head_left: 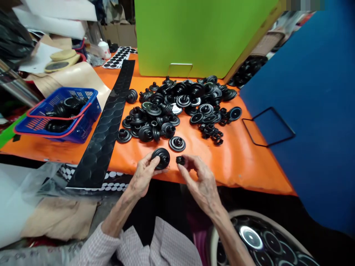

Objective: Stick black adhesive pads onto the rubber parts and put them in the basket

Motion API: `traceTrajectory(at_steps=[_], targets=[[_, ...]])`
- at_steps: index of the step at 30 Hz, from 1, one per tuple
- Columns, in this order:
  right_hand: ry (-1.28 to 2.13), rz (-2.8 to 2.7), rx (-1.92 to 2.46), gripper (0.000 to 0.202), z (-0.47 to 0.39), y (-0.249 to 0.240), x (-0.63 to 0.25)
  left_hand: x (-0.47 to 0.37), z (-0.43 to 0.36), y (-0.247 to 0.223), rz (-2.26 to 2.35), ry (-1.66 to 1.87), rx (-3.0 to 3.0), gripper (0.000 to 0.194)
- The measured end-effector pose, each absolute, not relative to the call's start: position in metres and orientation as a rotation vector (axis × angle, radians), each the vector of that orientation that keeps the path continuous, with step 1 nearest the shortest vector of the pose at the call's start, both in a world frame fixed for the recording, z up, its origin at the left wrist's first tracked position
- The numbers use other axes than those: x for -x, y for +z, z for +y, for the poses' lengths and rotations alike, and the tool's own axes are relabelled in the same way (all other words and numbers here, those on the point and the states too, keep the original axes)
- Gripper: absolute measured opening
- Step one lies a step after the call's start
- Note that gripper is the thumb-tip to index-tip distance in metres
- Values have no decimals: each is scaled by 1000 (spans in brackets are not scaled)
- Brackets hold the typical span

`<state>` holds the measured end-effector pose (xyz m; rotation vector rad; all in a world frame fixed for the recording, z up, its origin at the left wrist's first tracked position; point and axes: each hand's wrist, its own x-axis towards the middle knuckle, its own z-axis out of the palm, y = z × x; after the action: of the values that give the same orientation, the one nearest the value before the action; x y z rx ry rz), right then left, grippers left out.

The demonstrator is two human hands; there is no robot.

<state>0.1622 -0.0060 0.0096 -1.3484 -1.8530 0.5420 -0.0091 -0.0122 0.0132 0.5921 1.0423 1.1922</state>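
Near the front edge of the orange table, my left hand [144, 173] grips a round black stepped disc [161, 158], its ringed face turned up and toward the right. A small black ring-like piece [180, 160] is pinched between the fingertips of my right hand [198, 177], slightly apart from the disc. Just beyond both hands lies a single black disc with a raised hub [177, 143]. Behind it spreads a large heap of similar black discs [155, 109]. Several small black pieces [212, 133] form a cluster to the right.
A blue basket [91, 129] with pink handles holds more black parts at left. A black strip of round cutouts [97, 155] crosses the orange table [235, 162]. A green panel [194, 33] stands behind, a blue panel [313, 122] at right. Below right is a tub [215, 240] of discs.
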Motion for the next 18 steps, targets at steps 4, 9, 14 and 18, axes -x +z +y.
traceTrajectory(at_steps=[4, 9, 14, 18], targets=[[540, -1748, 1262, 18, -19, 11, -133, 6, -13, 8, 1081, 1199, -701, 38], [489, -1762, 1263, 19, -18, 0, -126, 7, -14, 2, 1113, 1162, -818, 37], [556, -1767, 1315, 24, -23, 0, -125, 6, -16, 8, 1171, 1172, -878, 37], [916, -1510, 1401, 36, -22, 5, -128, 7, -17, 16, 1050, 1164, -714, 37]])
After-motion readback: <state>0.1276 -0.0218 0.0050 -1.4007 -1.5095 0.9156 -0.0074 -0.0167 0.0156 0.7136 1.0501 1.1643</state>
